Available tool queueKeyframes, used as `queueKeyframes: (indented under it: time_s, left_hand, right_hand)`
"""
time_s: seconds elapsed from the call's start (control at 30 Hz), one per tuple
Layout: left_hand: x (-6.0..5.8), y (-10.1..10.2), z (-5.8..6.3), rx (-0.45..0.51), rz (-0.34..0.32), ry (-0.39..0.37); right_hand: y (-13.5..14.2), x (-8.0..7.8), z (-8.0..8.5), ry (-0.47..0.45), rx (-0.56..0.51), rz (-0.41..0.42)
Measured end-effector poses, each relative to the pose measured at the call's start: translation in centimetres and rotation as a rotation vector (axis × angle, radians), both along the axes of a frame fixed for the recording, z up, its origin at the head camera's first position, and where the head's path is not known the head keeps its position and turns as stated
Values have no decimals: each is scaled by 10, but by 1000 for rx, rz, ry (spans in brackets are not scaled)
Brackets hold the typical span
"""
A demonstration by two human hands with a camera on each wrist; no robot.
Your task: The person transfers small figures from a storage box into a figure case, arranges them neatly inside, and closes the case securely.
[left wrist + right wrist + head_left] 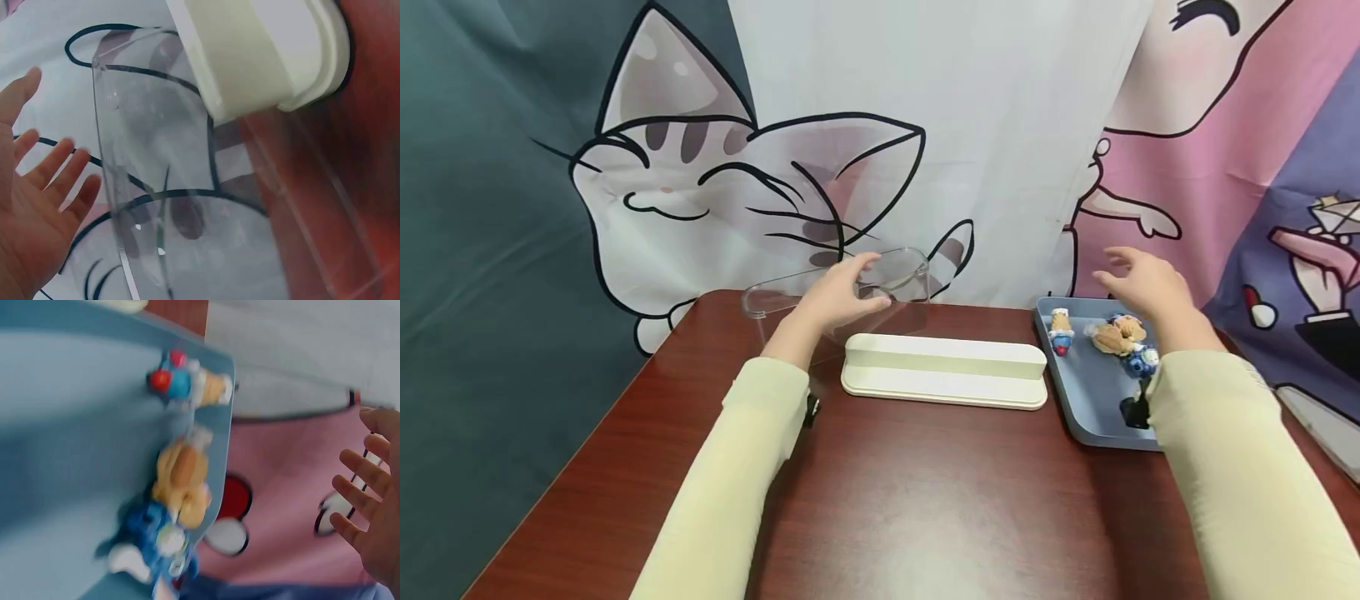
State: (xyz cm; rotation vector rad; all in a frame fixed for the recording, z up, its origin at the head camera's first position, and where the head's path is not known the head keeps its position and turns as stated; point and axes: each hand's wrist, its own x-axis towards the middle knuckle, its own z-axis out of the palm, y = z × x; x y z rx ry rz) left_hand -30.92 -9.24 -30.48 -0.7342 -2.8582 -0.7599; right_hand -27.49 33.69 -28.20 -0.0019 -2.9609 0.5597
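Observation:
My left hand [842, 292] hovers over a clear plastic cover [156, 150] at the back left of the table, fingers spread and apart from it in the left wrist view. Right of the cover lies a cream stepped base [947, 392]. Above the far side of a blue-grey tray [1086, 408] my right hand [1150, 287] is held with nothing in it. Small figurines lie in the tray: a blue and tan one [1061, 332] at the left, a tan one [1116, 335] and a blue one [1141, 362] touching it in the right wrist view.
A small black object [1135, 410] lies in the tray's near part, partly behind the right sleeve [1210, 417]. The reddish-brown table [925, 500] reaches back to a hanging cloth [1015, 167] printed with cartoon cats.

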Motion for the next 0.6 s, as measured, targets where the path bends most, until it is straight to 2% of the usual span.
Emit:
queueKeyframes:
  time_s: [0.07, 0.17, 0.37, 0.6]
  left_hand:
    - [5, -4, -5, 40, -15, -38]
    - [11, -7, -11, 75, -35, -51]
    - [21, -12, -23, 142, -59, -106]
    - [31, -19, -49, 218, -64, -209]
  right_hand:
    - [13, 7, -2, -12, 1, -18]
    - [29, 16, -6, -38, -7, -50]
    - [59, 30, -19, -141, -8, -107]
    - [85, 42, -38, -201, -1, -137]
